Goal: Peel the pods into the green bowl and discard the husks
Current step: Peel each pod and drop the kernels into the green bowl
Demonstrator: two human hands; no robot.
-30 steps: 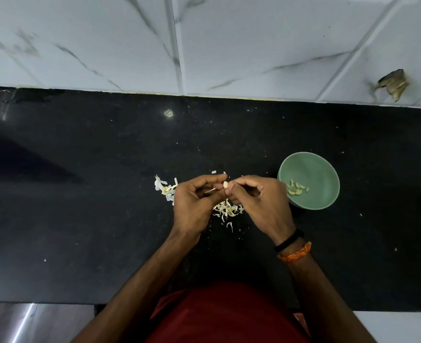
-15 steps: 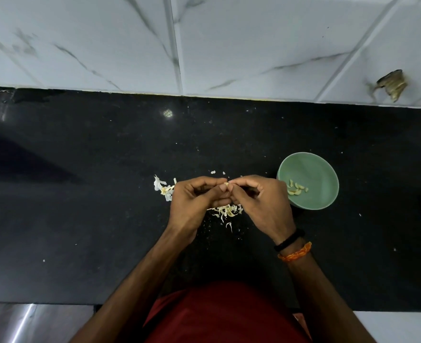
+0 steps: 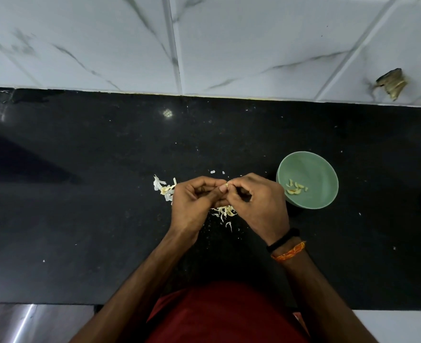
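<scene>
Both hands have drawn closer together since a second ago: the pale pod that then showed plainly between the fingertips is now almost swallowed by them, only a small cream sliver showing. Left hand [image 3: 194, 204] and right hand [image 3: 256, 206] meet above the counter [image 3: 80, 219], fingers curled, thumbs and forefingers pinching the pod [image 3: 226, 185] from either side. It sits right at the point where the two grips touch, at the upper edge of the knuckles, clear of the counter. How much of it is already peeled cannot be told.

Under and just beyond the hands lies a scatter of husks [image 3: 224, 211], whitish and yellowish shreds, with a second small heap [image 3: 163, 189] just left of the left hand. A few tiny flakes lie near the far side of the fingers.

Just right of the right hand stands the green bowl [image 3: 311, 167], near but not touching it, with a handful of pale peeled pieces [image 3: 296, 188] inside, toward its near-left side.

On the right wrist are a black band [image 3: 282, 240] and an orange thread [image 3: 288, 251].
</scene>
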